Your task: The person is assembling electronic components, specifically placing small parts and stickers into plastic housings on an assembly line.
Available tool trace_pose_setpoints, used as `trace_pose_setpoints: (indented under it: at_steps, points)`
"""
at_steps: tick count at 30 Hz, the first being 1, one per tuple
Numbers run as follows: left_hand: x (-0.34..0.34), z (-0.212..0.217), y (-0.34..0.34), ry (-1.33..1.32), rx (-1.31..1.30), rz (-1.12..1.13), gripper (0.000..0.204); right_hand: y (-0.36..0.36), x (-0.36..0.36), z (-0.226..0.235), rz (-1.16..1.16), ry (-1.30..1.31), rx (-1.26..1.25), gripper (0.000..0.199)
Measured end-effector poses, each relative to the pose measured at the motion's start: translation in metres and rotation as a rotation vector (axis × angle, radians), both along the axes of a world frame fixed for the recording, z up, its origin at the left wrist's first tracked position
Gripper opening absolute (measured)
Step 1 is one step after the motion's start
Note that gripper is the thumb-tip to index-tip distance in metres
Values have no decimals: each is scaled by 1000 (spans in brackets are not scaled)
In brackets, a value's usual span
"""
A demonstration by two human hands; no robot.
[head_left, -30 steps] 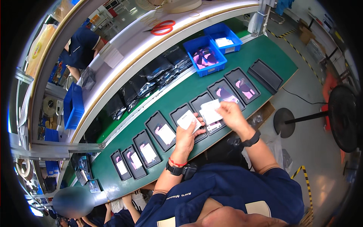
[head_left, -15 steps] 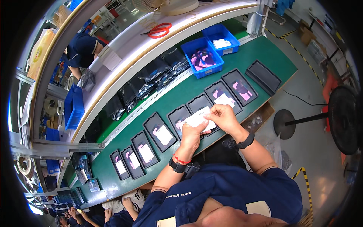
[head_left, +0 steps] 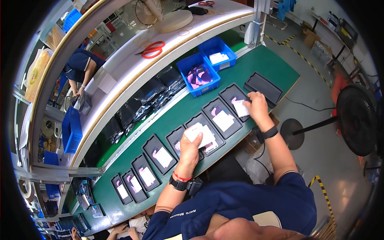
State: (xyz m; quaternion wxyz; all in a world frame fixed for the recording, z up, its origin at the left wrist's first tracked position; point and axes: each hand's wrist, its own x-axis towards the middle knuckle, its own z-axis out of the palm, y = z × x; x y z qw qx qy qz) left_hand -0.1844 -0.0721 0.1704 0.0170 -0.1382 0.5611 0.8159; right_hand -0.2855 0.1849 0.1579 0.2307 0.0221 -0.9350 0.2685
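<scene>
My left hand [head_left: 189,149] is closed around a small stack of white printed cards [head_left: 205,135], thumb on top, above the trays at the middle of the row. To the right, my right hand [head_left: 259,108] pinches a white card [head_left: 240,108] at the end tray [head_left: 228,91], which also holds pink and dark pieces. Next to it, another black tray [head_left: 208,109] has a white card lying over pink pieces. Further left, several black trays [head_left: 151,146] hold white cards and pink pieces too.
Stacked black trays [head_left: 264,89] stand at the table's right end. Behind the row are a blue bin [head_left: 197,93] of pink and dark pieces and a blue bin [head_left: 230,64] of white cards. Red scissors [head_left: 153,49] lie on the shelf. A floor fan [head_left: 356,120] stands at right.
My right hand has left the card stack and moved right to the end tray, carrying a white card. My left hand keeps the stack. The view has shifted somewhat.
</scene>
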Motion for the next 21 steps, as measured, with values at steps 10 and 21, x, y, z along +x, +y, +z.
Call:
trace_pose_setpoints:
  at_steps: [10, 21]
  points:
    - [-23, 6, 36, 207, -375, -186, 50, -73, 6, 19, 646, -275, -581, 6]
    - [8, -10, 24, 432, -1511, -764, 63, -23, -219, 49, -76, -45, -303, 20]
